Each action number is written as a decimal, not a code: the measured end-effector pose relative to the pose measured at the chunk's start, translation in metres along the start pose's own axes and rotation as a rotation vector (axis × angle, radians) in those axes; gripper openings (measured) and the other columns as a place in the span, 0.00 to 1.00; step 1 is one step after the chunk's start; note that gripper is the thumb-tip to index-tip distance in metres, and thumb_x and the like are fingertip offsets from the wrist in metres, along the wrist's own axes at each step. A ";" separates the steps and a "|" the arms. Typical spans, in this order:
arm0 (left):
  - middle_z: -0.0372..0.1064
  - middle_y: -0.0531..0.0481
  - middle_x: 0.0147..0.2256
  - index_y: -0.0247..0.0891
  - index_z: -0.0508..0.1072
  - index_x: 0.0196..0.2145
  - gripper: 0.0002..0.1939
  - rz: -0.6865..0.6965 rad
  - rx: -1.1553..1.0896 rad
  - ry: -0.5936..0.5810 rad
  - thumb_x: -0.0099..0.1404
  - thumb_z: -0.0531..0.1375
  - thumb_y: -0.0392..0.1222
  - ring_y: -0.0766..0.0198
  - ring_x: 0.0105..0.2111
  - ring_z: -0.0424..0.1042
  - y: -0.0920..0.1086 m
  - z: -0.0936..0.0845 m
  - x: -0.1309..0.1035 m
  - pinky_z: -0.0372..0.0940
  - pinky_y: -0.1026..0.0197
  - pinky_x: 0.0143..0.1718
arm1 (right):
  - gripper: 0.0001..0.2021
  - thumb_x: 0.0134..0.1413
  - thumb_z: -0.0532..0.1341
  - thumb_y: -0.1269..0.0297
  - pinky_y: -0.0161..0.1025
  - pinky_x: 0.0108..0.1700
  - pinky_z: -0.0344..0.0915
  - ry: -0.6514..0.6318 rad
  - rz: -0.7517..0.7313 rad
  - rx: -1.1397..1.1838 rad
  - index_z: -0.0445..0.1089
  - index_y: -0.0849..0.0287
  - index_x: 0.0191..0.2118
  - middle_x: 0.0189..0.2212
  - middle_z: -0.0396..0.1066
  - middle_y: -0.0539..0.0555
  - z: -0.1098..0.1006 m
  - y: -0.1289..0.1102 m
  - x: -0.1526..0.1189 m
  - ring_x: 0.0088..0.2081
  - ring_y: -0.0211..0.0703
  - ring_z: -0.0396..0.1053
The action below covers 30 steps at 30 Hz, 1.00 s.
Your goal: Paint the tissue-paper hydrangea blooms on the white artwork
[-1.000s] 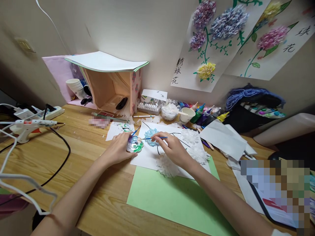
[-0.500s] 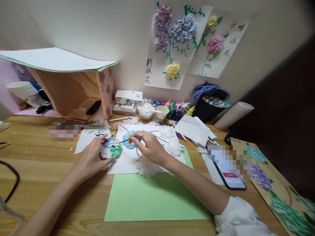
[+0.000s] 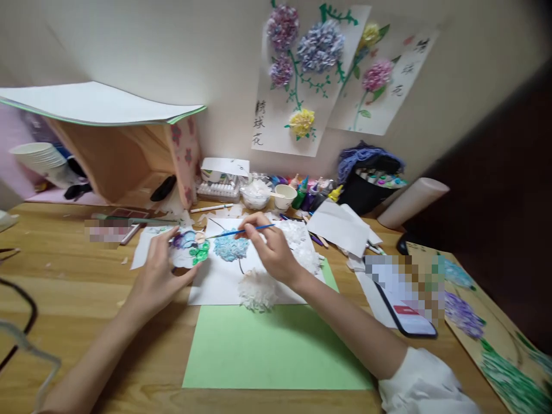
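Note:
My left hand [image 3: 160,265] grips a small paint palette [image 3: 184,256] by its edges; purple, blue, peach and green paint lie in it. In my right hand [image 3: 271,247] is a thin blue paintbrush [image 3: 228,233], its tip at the palette's peach patch. Under the brush, on a white sheet [image 3: 215,290], sits a blue paper flower [image 3: 232,247] with a dark painted stem. Nearer me on that sheet is a whitish paper flower [image 3: 257,289]. More white paper flowers [image 3: 304,241] are partly hidden behind my right hand.
Green paper [image 3: 276,351] lies beneath the white sheet. Behind stand a paper cup [image 3: 285,197], a bowl of white scraps [image 3: 256,194] and paint bottles [image 3: 308,198]. A phone [image 3: 405,305] lies to the right, beside a flower picture [image 3: 478,316]. Finished flower pictures [image 3: 297,86] hang on the wall.
My right hand has lifted slightly and shifted right, and the brush lies at a flatter slant. The palette in my left hand has moved a little up and left, uncovering more of the blue flower.

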State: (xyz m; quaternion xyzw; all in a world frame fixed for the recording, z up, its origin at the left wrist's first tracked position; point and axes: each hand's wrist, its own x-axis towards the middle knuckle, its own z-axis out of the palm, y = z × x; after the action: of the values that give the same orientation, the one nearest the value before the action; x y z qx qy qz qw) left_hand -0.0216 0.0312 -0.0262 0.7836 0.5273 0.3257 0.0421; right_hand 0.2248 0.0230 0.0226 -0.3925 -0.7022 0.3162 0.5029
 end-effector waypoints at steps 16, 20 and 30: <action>0.57 0.38 0.56 0.40 0.50 0.62 0.38 0.064 -0.184 -0.008 0.59 0.64 0.42 0.51 0.58 0.59 0.026 -0.012 -0.008 0.59 0.47 0.59 | 0.09 0.65 0.50 0.66 0.40 0.39 0.65 -0.045 -0.227 -0.286 0.67 0.55 0.37 0.32 0.72 0.53 -0.002 -0.005 -0.007 0.36 0.41 0.70; 0.58 0.38 0.56 0.41 0.49 0.62 0.39 0.083 -0.193 0.001 0.59 0.64 0.42 0.50 0.58 0.60 0.027 -0.013 -0.008 0.59 0.46 0.59 | 0.09 0.64 0.50 0.67 0.41 0.38 0.65 -0.053 -0.236 -0.295 0.67 0.55 0.37 0.32 0.72 0.53 -0.002 -0.006 -0.007 0.36 0.42 0.70; 0.59 0.38 0.55 0.40 0.49 0.62 0.39 0.079 -0.183 0.003 0.58 0.64 0.44 0.51 0.57 0.61 0.026 -0.012 -0.007 0.61 0.48 0.57 | 0.10 0.64 0.50 0.66 0.42 0.38 0.66 -0.031 -0.230 -0.270 0.68 0.56 0.37 0.32 0.71 0.53 -0.006 -0.008 -0.007 0.36 0.42 0.71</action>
State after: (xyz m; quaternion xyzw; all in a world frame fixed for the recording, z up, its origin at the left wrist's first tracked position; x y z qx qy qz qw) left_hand -0.0093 0.0109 -0.0091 0.7961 0.4642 0.3752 0.0999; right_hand 0.2301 0.0137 0.0279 -0.3685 -0.7862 0.1653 0.4678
